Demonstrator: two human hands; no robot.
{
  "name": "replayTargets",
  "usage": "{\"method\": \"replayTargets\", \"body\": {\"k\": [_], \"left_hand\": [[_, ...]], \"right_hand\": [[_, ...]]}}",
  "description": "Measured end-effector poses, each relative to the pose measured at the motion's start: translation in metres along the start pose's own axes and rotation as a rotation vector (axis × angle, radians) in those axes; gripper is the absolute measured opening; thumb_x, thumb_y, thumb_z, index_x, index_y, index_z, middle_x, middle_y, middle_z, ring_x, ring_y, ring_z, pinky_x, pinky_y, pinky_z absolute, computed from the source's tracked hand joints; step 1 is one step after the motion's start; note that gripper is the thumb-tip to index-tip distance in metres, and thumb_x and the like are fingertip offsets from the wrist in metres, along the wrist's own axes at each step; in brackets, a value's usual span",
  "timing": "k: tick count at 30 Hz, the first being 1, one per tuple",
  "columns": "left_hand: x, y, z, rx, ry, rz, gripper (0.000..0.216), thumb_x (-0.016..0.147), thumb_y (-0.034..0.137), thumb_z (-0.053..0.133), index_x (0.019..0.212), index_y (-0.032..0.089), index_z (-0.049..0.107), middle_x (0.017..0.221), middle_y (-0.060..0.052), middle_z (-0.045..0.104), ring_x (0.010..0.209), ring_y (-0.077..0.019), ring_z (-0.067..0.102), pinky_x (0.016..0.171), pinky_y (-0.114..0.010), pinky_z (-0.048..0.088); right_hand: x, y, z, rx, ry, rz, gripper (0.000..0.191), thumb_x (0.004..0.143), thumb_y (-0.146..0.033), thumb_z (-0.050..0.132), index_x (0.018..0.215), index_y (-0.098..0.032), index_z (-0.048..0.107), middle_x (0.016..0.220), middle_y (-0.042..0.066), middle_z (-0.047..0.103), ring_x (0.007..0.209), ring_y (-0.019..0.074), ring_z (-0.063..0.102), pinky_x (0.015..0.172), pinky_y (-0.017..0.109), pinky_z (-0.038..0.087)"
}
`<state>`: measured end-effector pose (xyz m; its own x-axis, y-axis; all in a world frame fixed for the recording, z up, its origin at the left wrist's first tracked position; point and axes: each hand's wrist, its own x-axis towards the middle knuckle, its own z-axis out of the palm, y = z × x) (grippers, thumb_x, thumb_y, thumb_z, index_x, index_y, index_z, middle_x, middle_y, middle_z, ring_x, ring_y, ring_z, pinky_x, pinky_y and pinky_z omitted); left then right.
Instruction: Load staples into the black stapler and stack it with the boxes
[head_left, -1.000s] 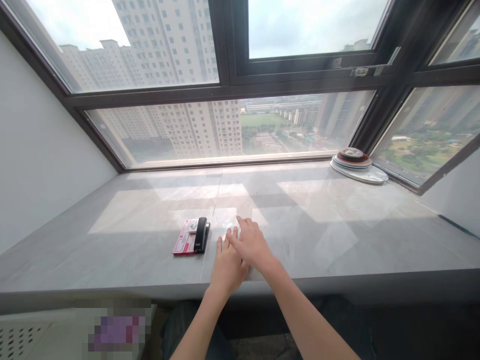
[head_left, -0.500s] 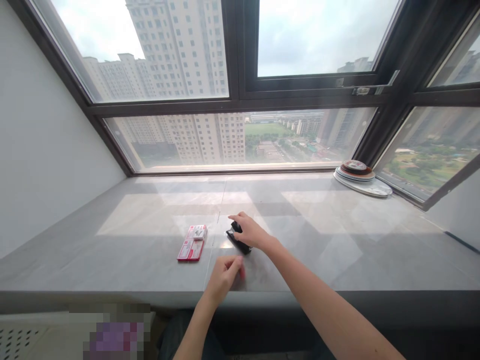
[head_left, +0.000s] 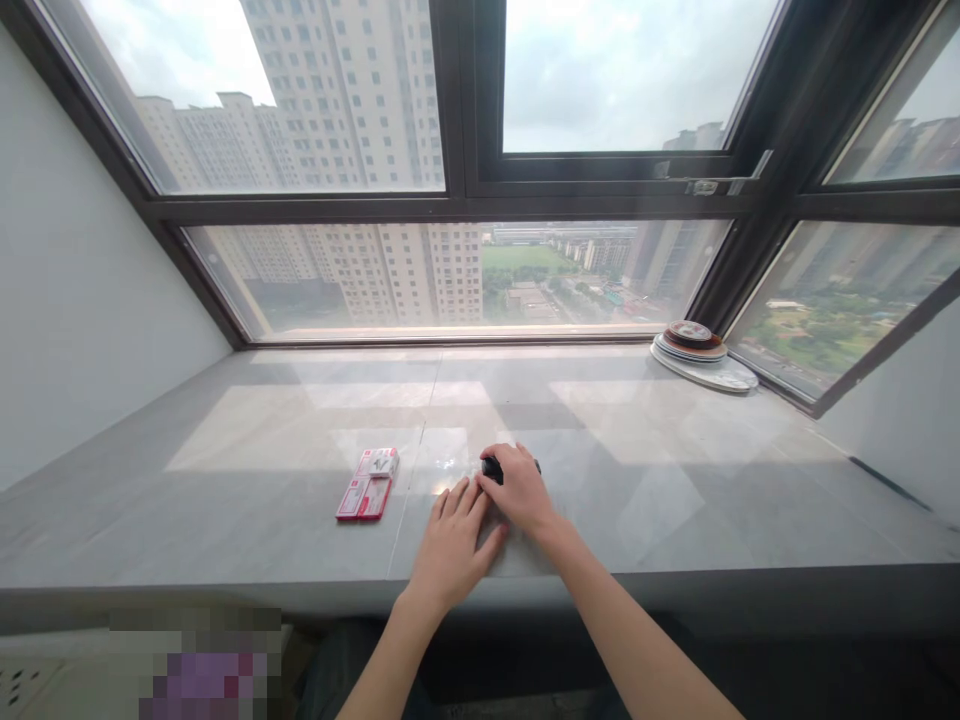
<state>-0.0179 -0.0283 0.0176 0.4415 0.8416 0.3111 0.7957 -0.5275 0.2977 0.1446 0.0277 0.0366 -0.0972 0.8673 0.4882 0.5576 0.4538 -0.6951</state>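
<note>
Grip: your right hand clasping stapler, newly turned crosswise; your left hand, now uncurled, spread near-left; stapler managed one-handed.

hands and forearms are bare, and the legwear looks dark.

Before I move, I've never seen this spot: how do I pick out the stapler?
Find the broad grey windowsill, then the right hand toward its front edge. The black stapler is beneath that hand, mostly hidden by it. Its dark colour sets it apart from the red-and-white boxes farther left.
</note>
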Motion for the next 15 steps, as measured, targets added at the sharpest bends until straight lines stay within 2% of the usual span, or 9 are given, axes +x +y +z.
{"method": "replayTargets", "body": {"k": [2,5,7,9,11,13,15], "left_hand": [[0.001,-0.001,0.003,0.014,0.013,-0.024,0.054,0.101,0.048,0.044,0.153,0.033,0.039,0.16,-0.003,0.039,0.149,-0.0282,0.031,0.121,-0.052,0.026],[0.003,0.0,0.005,0.02,0.042,-0.053,0.055,0.102,0.047,0.044,0.155,0.035,0.035,0.163,-0.001,0.034,0.148,-0.0271,0.033,0.121,-0.051,0.028],[0.003,0.001,0.006,0.016,0.049,-0.057,0.055,0.102,0.046,0.045,0.155,0.035,0.035,0.164,-0.001,0.032,0.148,-0.027,0.033,0.12,-0.05,0.029],[0.004,0.003,0.007,0.002,0.052,-0.059,0.055,0.101,0.044,0.046,0.154,0.034,0.035,0.163,-0.002,0.033,0.147,-0.0273,0.034,0.12,-0.05,0.029],[0.004,0.004,0.005,-0.032,0.057,-0.05,0.054,0.101,0.043,0.048,0.153,0.033,0.037,0.162,-0.003,0.035,0.146,-0.0274,0.035,0.12,-0.05,0.029],[0.004,0.003,0.001,-0.08,0.088,-0.048,0.049,0.1,0.04,0.049,0.148,0.03,0.042,0.161,-0.006,0.036,0.147,-0.0272,0.034,0.12,-0.049,0.029],[0.001,-0.003,-0.006,-0.081,0.19,-0.121,0.041,0.099,0.037,0.049,0.138,0.026,0.05,0.159,-0.009,0.038,0.148,-0.0281,0.032,0.12,-0.05,0.028]], "right_hand": [[0.002,-0.003,0.002,0.115,0.098,0.064,0.02,0.083,-0.027,0.07,0.103,-0.025,0.068,0.1,0.001,0.07,0.098,0.0211,0.063,0.115,0.049,0.031],[0.007,0.002,-0.006,0.462,0.323,0.215,0.026,0.084,-0.038,0.069,0.105,-0.023,0.067,0.101,0.003,0.072,0.092,0.0194,0.065,0.096,0.038,0.049],[0.006,0.013,-0.018,0.699,0.525,0.316,0.031,0.086,-0.044,0.066,0.108,-0.022,0.065,0.104,0.005,0.073,0.097,0.0194,0.066,0.088,0.034,0.051],[0.0,0.029,-0.03,0.873,0.667,0.422,0.035,0.088,-0.049,0.059,0.11,-0.022,0.062,0.107,0.005,0.073,0.107,0.0205,0.066,0.09,0.034,0.053],[-0.011,0.043,-0.042,0.974,0.66,0.536,0.039,0.09,-0.053,0.051,0.112,-0.023,0.06,0.111,0.006,0.073,0.115,0.0224,0.065,0.093,0.038,0.054],[-0.026,0.052,-0.051,1.019,0.584,0.613,0.041,0.091,-0.056,0.047,0.113,-0.023,0.058,0.118,0.007,0.071,0.12,0.0237,0.063,0.097,0.041,0.055],[-0.044,0.054,-0.058,1.028,0.529,0.629,0.04,0.093,-0.056,0.048,0.115,-0.025,0.056,0.125,0.007,0.068,0.124,0.0239,0.062,0.102,0.043,0.055]]}}
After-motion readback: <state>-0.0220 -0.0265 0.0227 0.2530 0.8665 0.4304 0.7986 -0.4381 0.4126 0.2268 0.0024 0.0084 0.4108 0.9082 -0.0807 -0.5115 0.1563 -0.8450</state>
